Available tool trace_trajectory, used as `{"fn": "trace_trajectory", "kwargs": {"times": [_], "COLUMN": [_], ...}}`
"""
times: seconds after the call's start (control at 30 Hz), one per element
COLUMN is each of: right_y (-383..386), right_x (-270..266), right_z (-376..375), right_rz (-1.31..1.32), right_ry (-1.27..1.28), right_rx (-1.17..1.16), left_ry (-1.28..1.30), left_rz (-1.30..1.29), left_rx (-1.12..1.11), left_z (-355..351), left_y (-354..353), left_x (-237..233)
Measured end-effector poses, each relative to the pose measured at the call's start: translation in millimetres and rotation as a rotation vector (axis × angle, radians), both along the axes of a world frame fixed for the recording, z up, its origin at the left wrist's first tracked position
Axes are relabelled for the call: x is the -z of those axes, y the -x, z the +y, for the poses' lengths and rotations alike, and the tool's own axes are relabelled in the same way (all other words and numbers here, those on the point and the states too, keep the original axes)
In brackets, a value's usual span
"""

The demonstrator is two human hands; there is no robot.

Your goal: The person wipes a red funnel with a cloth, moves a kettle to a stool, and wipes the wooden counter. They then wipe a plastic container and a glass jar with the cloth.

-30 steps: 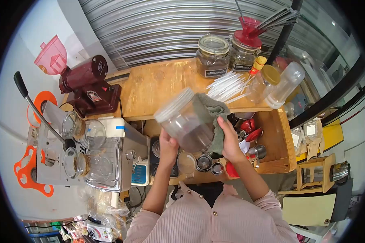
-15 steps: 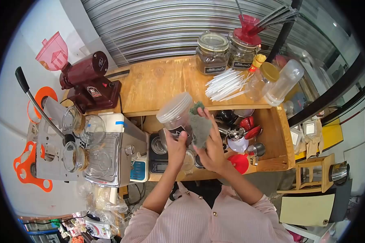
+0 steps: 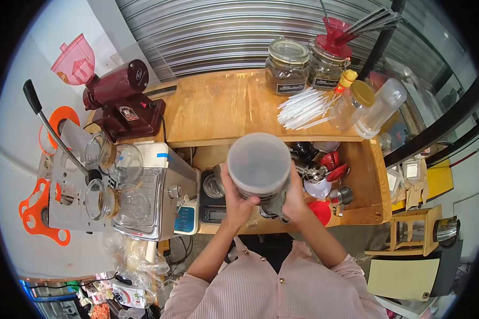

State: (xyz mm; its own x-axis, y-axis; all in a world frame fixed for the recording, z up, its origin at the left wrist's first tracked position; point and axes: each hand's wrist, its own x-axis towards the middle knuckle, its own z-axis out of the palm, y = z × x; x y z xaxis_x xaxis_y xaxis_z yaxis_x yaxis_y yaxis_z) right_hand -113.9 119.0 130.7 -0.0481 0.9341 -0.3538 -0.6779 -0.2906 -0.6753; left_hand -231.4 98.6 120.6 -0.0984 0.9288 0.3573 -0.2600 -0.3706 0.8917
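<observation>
In front of my chest I hold a clear plastic jar with its frosted lid (image 3: 259, 162) turned up toward me. My left hand (image 3: 236, 203) is closed around the jar's left side, thumb near the front. My right hand (image 3: 296, 201) is on the opposite side, with a grey-green cloth (image 3: 275, 204) between it and the jar. Most of the cloth and the jar's body are hidden under the lid and fingers. Below and left of the jar lies a black digital scale (image 3: 214, 214).
An espresso machine (image 3: 157, 207) with glass servers (image 3: 102, 199) stands left, beneath a maroon grinder (image 3: 127, 109). Glass jars (image 3: 287, 66), white straws (image 3: 306, 109) and a gold-lidded jar (image 3: 351, 109) are on the wooden counter. An open shelf (image 3: 370, 196) at right holds red scoops and metal tools.
The jar has tipped so its lid faces me and has moved slightly right and down. My right hand with the cloth has moved from beside the jar to against its side.
</observation>
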Motion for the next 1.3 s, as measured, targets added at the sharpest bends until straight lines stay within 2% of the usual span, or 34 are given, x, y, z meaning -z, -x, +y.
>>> {"fn": "trace_trajectory", "kwargs": {"times": [0.03,0.13,0.2,0.3,0.43,0.53,0.6,0.67,0.77,0.87,0.9,1.0,1.1,1.2,1.23,1.3], "right_y": [-1,-5,-8,0,11,10,7,3,5,5,4,5,10,10,9,10], "right_x": [2,22,27,24,18,31,30,16,0,-1,0,3,19,20,11,12], "right_z": [-1,-1,0,-7,-6,-3,-4,-5,3,8,10,12,6,15,21,40], "right_rz": [0.101,0.351,0.562,0.588,0.588,0.406,0.192,0.242,0.314,0.339,0.337,0.641,0.846,0.590,0.579,0.412], "right_ry": [-0.014,-0.078,-0.098,0.073,0.097,0.135,0.118,0.031,-0.043,-0.115,-0.148,0.003,-0.015,0.201,0.209,0.066], "right_rx": [-0.047,-0.166,-0.270,-0.193,-0.278,-0.292,-0.254,-0.256,-0.190,-0.169,-0.177,-0.267,-0.375,-0.370,-0.370,-0.373], "left_ry": [0.035,-0.098,0.042,0.095,0.015,0.099,0.100,0.122,0.088,0.121,0.087,0.077,0.037,-0.018,-0.013,-0.001], "left_rz": [-0.036,0.433,0.513,0.525,0.470,0.098,0.043,-0.007,0.058,0.117,0.554,0.373,0.257,-0.111,-0.102,-0.081], "left_rx": [0.051,0.002,0.077,0.018,-0.179,-0.195,-0.231,-0.235,-0.163,-0.067,-0.128,-0.107,-0.207,-0.227,-0.262,-0.329], "left_z": [1,9,13,22,34,37,34,30,24,7,4,8,34,63,72,92], "left_y": [-1,13,21,24,29,31,34,36,37,23,25,22,32,39,43,54], "left_x": [-3,1,4,7,4,16,17,14,27,19,21,29,27,16,15,17]}}
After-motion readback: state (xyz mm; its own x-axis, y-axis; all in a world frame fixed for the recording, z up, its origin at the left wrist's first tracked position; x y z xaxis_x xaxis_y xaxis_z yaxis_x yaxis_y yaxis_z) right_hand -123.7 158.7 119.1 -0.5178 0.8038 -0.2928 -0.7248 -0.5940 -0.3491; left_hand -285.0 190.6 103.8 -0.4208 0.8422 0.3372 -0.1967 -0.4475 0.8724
